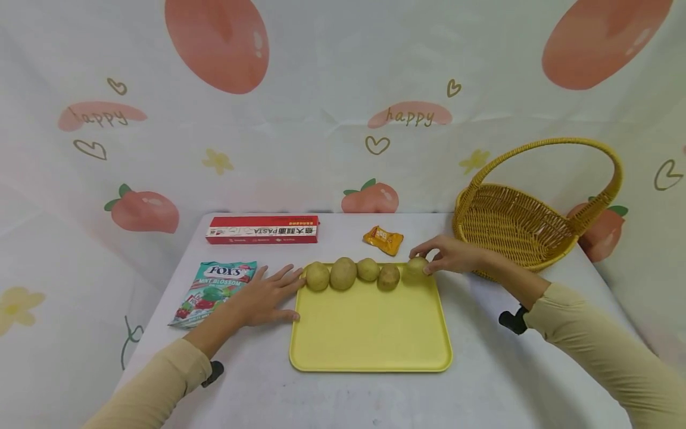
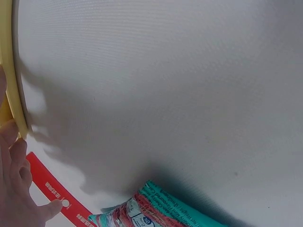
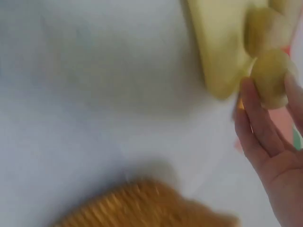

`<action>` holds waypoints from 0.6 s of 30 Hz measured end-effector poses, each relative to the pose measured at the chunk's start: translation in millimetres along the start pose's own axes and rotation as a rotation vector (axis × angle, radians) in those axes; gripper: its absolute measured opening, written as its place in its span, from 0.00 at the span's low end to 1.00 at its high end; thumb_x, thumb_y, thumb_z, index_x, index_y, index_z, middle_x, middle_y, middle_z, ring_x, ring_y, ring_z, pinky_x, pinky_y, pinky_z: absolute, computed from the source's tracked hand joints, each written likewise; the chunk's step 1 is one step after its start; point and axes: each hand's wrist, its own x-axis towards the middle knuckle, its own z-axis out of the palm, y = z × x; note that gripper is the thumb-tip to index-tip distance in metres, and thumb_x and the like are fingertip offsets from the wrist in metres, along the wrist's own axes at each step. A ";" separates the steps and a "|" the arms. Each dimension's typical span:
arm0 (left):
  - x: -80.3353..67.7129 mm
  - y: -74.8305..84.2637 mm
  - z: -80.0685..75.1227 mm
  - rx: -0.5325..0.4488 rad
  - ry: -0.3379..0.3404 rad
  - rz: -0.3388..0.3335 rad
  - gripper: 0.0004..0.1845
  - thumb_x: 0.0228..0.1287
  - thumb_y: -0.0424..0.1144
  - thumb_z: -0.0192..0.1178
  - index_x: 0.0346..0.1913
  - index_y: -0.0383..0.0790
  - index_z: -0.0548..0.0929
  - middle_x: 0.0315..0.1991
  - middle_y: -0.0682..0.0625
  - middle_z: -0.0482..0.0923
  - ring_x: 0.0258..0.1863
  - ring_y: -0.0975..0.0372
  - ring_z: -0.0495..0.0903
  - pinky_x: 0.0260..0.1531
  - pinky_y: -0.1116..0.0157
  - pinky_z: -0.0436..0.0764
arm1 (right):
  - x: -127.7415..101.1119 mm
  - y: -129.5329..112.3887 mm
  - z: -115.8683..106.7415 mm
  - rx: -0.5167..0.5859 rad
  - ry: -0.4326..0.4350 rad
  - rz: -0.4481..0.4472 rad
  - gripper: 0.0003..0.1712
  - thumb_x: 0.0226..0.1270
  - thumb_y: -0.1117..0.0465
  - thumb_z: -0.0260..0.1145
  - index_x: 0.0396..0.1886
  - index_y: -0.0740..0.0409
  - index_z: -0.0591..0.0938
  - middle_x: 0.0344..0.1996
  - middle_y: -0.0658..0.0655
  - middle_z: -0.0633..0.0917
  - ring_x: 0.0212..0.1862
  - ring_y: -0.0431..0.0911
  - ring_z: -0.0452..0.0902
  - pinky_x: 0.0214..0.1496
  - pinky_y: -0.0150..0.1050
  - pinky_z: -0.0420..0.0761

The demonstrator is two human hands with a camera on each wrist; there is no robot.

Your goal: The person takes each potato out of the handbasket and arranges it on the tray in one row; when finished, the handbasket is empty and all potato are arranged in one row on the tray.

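Note:
A yellow tray lies in the middle of the white table. Several potatoes stand in a row along its far edge. My right hand pinches the rightmost potato at the tray's far right corner. In the right wrist view that potato sits between my fingertips, above the tray's corner. My left hand lies flat on the table with fingers spread, against the tray's left edge and next to the leftmost potato. The left wrist view shows its fingers beside the tray rim.
A woven yellow basket with a tall handle stands at the back right. A red pasta box lies at the back left, a FOX'S candy bag just left of my left hand, and a small orange packet behind the potatoes.

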 end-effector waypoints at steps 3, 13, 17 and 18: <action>0.2 -0.7 0.7 0.004 0.000 0.002 0.48 0.62 0.73 0.52 0.78 0.49 0.58 0.79 0.50 0.53 0.78 0.50 0.47 0.68 0.32 0.49 | 8.8 4.3 14.8 -0.045 0.026 -0.002 0.20 0.64 0.72 0.68 0.57 0.69 0.81 0.50 0.62 0.84 0.53 0.55 0.78 0.50 0.43 0.83; -1.4 -1.1 0.4 -0.002 0.007 0.003 0.48 0.62 0.73 0.52 0.78 0.48 0.59 0.79 0.50 0.53 0.78 0.50 0.47 0.68 0.32 0.49 | 14.5 2.3 29.7 -0.162 0.132 0.033 0.20 0.61 0.72 0.70 0.54 0.68 0.81 0.43 0.63 0.85 0.39 0.51 0.86 0.44 0.44 0.85; -1.4 -1.0 0.4 -0.001 0.010 0.006 0.48 0.62 0.73 0.52 0.78 0.48 0.59 0.79 0.49 0.53 0.78 0.50 0.47 0.68 0.32 0.49 | 10.6 1.1 27.8 -0.177 0.129 0.032 0.21 0.64 0.70 0.69 0.56 0.70 0.79 0.46 0.65 0.85 0.41 0.53 0.86 0.46 0.47 0.85; -1.0 -0.9 0.5 0.000 0.011 0.006 0.48 0.62 0.73 0.52 0.78 0.48 0.59 0.79 0.50 0.53 0.78 0.50 0.47 0.68 0.32 0.49 | 8.5 0.1 26.2 -0.193 0.134 0.027 0.21 0.64 0.69 0.69 0.57 0.70 0.79 0.46 0.66 0.84 0.41 0.53 0.86 0.46 0.48 0.85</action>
